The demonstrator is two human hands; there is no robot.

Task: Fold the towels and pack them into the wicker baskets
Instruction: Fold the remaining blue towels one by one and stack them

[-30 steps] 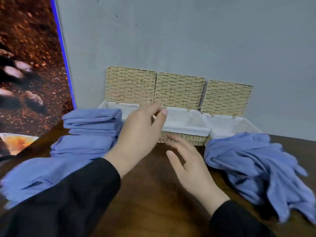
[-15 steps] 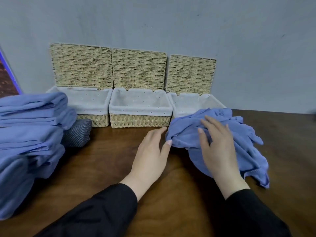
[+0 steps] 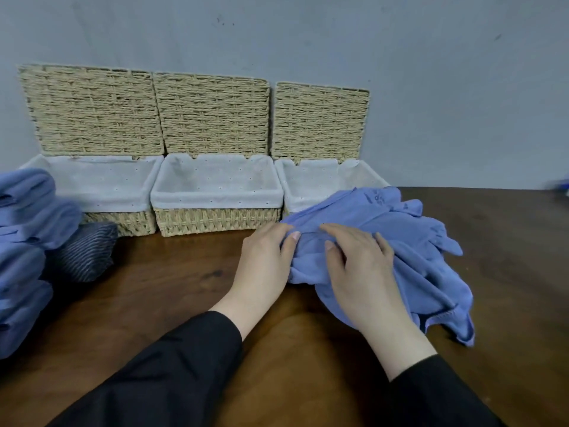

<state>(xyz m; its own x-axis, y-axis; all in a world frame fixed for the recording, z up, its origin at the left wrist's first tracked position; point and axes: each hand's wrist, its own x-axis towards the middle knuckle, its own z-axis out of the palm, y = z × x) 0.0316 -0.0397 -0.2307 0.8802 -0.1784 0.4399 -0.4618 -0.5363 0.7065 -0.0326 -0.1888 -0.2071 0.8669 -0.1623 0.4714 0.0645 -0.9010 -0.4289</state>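
A crumpled heap of blue towels lies on the wooden table in front of the right wicker basket. My left hand pinches the heap's left edge, thumb against the cloth. My right hand lies on top of the heap with fingers curled into the fabric. Three wicker baskets with white liners stand against the wall, lids up: left, middle and right. None of the three holds a towel. A stack of folded blue towels sits at the far left.
A dark striped cloth lies between the folded stack and the left basket. The grey wall stands right behind the baskets. Bare brown table stretches between the stack and my hands, and at the right.
My view swung right from the folded stack. Both hands moved from the baskets' front to the crumpled heap; the right landed on it first, then the left took its edge.
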